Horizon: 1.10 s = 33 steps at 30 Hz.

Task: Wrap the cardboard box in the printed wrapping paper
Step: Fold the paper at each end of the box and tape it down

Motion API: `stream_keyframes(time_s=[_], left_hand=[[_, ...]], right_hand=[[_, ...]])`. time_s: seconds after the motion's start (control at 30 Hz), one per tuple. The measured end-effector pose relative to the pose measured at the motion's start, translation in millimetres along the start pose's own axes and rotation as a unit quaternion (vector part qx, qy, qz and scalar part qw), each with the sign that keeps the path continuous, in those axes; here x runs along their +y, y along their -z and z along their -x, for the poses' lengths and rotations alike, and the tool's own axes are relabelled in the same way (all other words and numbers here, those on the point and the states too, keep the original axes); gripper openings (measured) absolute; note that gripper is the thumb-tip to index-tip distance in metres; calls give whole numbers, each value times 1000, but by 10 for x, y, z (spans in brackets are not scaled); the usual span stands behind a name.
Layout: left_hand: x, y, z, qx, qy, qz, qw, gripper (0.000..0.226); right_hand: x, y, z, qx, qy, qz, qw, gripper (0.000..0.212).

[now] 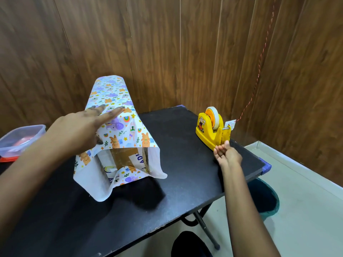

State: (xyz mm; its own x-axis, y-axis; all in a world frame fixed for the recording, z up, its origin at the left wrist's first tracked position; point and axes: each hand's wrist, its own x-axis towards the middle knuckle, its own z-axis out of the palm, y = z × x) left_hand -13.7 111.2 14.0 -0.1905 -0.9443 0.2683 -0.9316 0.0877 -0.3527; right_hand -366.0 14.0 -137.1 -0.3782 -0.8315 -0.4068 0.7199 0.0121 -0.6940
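On the table point(185, 145), the cardboard box point(126, 156) peeks from the open near end of the wrapping paper point(111, 93), my left hand point(83, 127) pressing flat on top, my right hand point(227, 153) curled at the tape dispenser point(211, 128) beyond, pinching tape or not I cannot tell; easing that press could let the seam spring open.

Partial blue lettering "AD" on the cardboard box's point(122, 156) near end, under the printed wrapping paper point(115, 97).

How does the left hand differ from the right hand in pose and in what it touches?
The left hand lies flat with straight fingers; the right hand has curled fingers. The left hand presses the wrapping paper; the right hand touches the tape dispenser. Both are bare.
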Motion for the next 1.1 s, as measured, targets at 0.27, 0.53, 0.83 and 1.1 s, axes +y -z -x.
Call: stream_keyframes(time_s=[0.27,0.53,0.83,1.1], left_hand=[[123,120,50,8,-3,-10,1000,97],[146,170,73,2,13,11,1000,85],[229,-13,76,72,41,9,997,80],[243,-9,83,78,47,9,996,80]], right_hand=[[-331,-383,1120,-287,92,138,943,18],[494,-727,2374,-426,147,242,859,23],[1314,-840,2081,-303,132,229,915,24],[1459,-1016,2013,-281,182,194,922,27]])
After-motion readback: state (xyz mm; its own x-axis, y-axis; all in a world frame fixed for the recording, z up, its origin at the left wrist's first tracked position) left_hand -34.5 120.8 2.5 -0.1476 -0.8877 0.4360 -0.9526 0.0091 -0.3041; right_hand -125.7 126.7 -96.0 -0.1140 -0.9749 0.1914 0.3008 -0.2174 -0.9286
